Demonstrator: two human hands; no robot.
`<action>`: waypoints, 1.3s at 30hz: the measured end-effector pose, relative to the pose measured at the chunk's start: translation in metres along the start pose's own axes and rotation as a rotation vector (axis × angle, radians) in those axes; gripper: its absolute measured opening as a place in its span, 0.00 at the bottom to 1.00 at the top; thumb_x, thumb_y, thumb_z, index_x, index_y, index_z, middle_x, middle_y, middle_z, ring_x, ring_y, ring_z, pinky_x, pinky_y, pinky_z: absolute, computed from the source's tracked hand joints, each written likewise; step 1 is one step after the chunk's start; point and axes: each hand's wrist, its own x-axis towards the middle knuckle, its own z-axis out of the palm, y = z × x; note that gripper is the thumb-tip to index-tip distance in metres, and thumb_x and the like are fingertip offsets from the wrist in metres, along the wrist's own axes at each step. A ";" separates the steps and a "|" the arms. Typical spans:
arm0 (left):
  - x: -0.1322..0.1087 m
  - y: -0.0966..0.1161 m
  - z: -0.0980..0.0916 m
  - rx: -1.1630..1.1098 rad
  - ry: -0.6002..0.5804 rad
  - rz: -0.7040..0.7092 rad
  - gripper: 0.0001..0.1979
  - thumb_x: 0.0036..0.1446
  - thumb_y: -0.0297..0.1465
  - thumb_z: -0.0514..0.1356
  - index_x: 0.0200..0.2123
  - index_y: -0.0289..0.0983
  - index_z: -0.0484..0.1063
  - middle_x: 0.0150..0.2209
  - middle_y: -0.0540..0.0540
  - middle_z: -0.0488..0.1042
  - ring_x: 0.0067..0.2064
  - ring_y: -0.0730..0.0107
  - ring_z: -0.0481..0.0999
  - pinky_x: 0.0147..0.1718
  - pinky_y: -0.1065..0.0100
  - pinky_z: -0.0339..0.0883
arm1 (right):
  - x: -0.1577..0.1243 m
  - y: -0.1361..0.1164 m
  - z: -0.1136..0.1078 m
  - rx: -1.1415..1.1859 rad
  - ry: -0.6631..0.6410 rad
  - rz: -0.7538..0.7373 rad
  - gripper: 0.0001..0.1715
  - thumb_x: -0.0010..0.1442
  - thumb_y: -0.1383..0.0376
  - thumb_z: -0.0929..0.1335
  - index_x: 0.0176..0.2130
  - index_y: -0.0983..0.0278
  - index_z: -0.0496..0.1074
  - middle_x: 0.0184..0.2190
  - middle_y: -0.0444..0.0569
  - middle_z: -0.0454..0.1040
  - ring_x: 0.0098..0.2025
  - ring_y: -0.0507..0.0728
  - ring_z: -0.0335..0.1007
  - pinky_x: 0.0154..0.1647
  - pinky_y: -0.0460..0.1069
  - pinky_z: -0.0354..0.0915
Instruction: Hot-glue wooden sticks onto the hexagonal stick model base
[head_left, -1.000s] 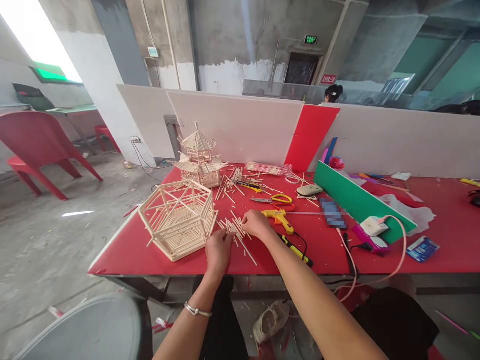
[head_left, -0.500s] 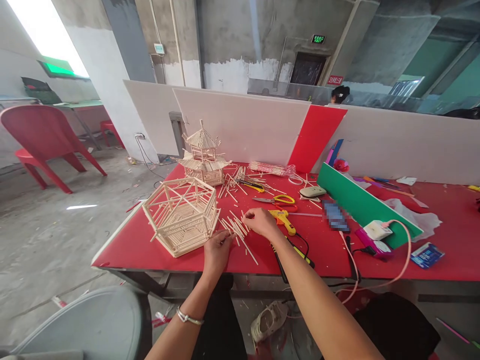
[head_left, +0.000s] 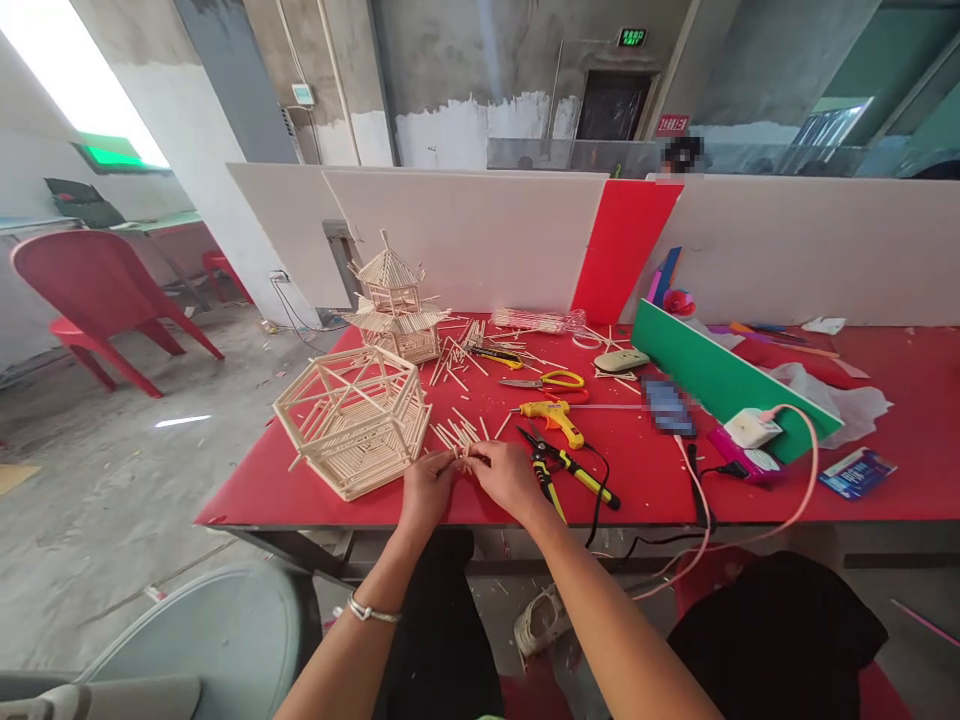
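Gathering wooden sticks (head_left: pixel 459 456) looks to be the step in hand. The left hand (head_left: pixel 424 490) and right hand (head_left: pixel 505 478) meet near the front edge of the red tabletop (head_left: pixel 652 485), each grip pinching a small bundle of them, just beside the hexagonal stick frame (head_left: pixel 351 420). Loose sticks (head_left: pixel 453 432) lie just behind. Any next move calls for a steady pinch, clear of the yellow-handled pliers (head_left: pixel 546 468).

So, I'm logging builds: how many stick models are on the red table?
2. A tiered pagoda stands at the far left, by the white board; a hexagonal frame sits nearer, left of the left hand, which grips sticks. More could be hidden behind that board.
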 end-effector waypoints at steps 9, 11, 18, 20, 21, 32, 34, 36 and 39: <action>0.002 -0.003 -0.006 0.115 -0.098 0.067 0.10 0.53 0.31 0.60 0.28 0.40 0.82 0.28 0.45 0.79 0.30 0.63 0.75 0.32 0.67 0.65 | 0.005 0.012 0.013 -0.049 -0.014 -0.027 0.13 0.64 0.61 0.67 0.45 0.53 0.79 0.47 0.45 0.80 0.48 0.55 0.76 0.45 0.44 0.64; 0.001 -0.002 -0.004 0.140 -0.099 0.077 0.10 0.53 0.30 0.59 0.27 0.39 0.81 0.26 0.45 0.78 0.28 0.65 0.74 0.31 0.68 0.64 | 0.005 0.014 0.015 -0.054 -0.012 -0.039 0.13 0.65 0.60 0.66 0.45 0.53 0.79 0.47 0.45 0.80 0.48 0.55 0.76 0.45 0.44 0.64; -0.001 -0.003 0.002 0.191 -0.101 0.117 0.11 0.54 0.25 0.57 0.31 0.38 0.81 0.29 0.42 0.79 0.32 0.62 0.76 0.35 0.67 0.66 | 0.002 0.011 0.012 -0.072 0.041 -0.082 0.10 0.64 0.61 0.67 0.41 0.56 0.80 0.41 0.47 0.81 0.46 0.57 0.74 0.45 0.46 0.64; -0.001 -0.003 0.003 0.200 -0.105 0.136 0.13 0.54 0.23 0.56 0.32 0.38 0.81 0.30 0.42 0.79 0.33 0.62 0.76 0.34 0.67 0.65 | 0.002 0.008 0.012 -0.062 0.068 -0.103 0.11 0.62 0.62 0.69 0.44 0.57 0.79 0.43 0.49 0.80 0.47 0.58 0.73 0.47 0.47 0.64; -0.001 -0.004 0.003 0.202 -0.106 0.146 0.14 0.54 0.22 0.55 0.33 0.37 0.81 0.31 0.42 0.79 0.33 0.62 0.77 0.34 0.67 0.65 | 0.002 0.007 0.013 -0.049 0.081 -0.114 0.13 0.61 0.63 0.70 0.46 0.57 0.78 0.43 0.49 0.79 0.47 0.57 0.73 0.47 0.47 0.64; 0.002 -0.008 0.000 0.168 -0.154 0.188 0.12 0.51 0.19 0.54 0.23 0.34 0.75 0.25 0.47 0.72 0.27 0.70 0.70 0.29 0.71 0.58 | -0.002 0.014 0.025 0.192 0.182 -0.218 0.16 0.63 0.61 0.68 0.50 0.60 0.76 0.42 0.49 0.78 0.43 0.54 0.75 0.47 0.47 0.69; 0.002 -0.006 0.000 0.155 -0.166 0.185 0.13 0.52 0.20 0.54 0.23 0.34 0.76 0.25 0.47 0.72 0.28 0.71 0.70 0.29 0.71 0.58 | -0.002 0.011 0.022 0.210 0.214 -0.226 0.17 0.65 0.59 0.67 0.51 0.60 0.76 0.42 0.50 0.77 0.44 0.54 0.75 0.48 0.47 0.69; 0.001 -0.004 -0.001 0.142 -0.168 0.172 0.12 0.53 0.22 0.54 0.24 0.34 0.77 0.26 0.47 0.72 0.28 0.70 0.70 0.30 0.71 0.59 | -0.002 0.008 0.024 0.213 0.241 -0.230 0.15 0.66 0.58 0.65 0.47 0.60 0.78 0.41 0.50 0.77 0.43 0.54 0.75 0.47 0.47 0.69; -0.002 -0.002 -0.003 0.116 -0.171 0.135 0.11 0.52 0.23 0.55 0.27 0.35 0.78 0.28 0.46 0.75 0.31 0.67 0.73 0.33 0.70 0.63 | -0.003 0.003 0.032 0.186 0.264 -0.217 0.14 0.67 0.59 0.65 0.44 0.59 0.80 0.38 0.48 0.78 0.40 0.53 0.75 0.46 0.46 0.69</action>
